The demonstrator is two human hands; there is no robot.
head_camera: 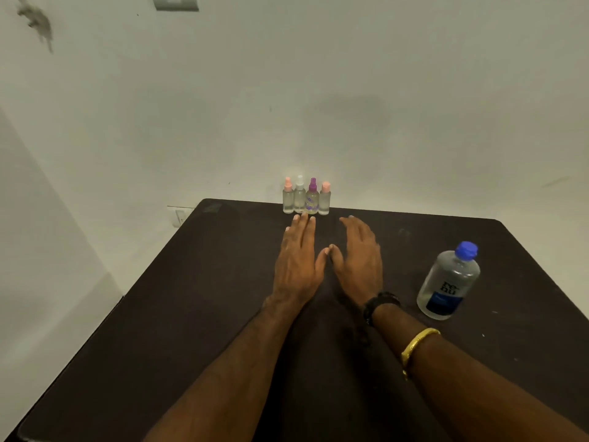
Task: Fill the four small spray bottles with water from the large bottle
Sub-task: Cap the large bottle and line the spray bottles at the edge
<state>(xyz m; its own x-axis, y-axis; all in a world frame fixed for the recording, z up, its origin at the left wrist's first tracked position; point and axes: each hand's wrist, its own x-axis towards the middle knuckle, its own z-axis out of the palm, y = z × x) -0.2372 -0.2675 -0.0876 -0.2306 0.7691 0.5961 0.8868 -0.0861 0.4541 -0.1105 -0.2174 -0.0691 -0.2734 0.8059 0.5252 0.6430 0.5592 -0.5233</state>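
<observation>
We've got our left hand (298, 266) and right hand (360, 260) open and empty, the four small spray bottles (306, 199) huddled at 12 o'clock, the capped large bottle (449, 282) at 3, and honestly, grabbing one sprayer could domino its neighbours.

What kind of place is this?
Probably a plain indoor room, perhaps a home: dark table against a bare pale wall, a switch plate high up, a socket by the table's corner.
</observation>
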